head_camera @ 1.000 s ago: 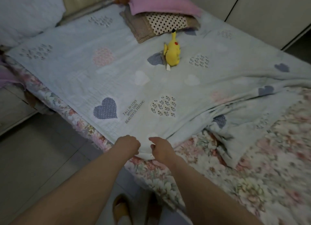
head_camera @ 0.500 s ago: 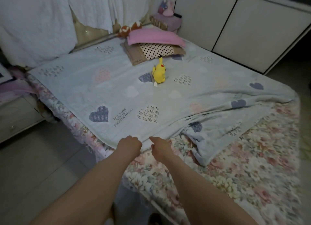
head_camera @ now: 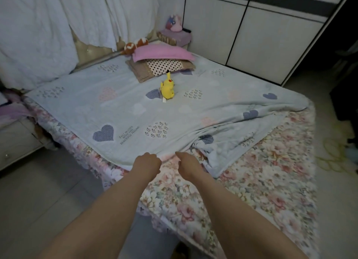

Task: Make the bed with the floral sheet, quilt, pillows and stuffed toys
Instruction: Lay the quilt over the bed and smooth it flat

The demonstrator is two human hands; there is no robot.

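The left hand (head_camera: pixel 148 163) and right hand (head_camera: pixel 187 164) are each clamping a grip on the quilt's (head_camera: pixel 116 111) near edge, over the floral sheet (head_camera: pixel 261 171). Farther back, a yellow toy (head_camera: pixel 167 89) is resting on the quilt, just before the pillows (head_camera: pixel 162 54).

Our left hand (head_camera: pixel 148 163) and right hand (head_camera: pixel 187 164) are bare, and so are both forearms, down to the picture's lower edge.
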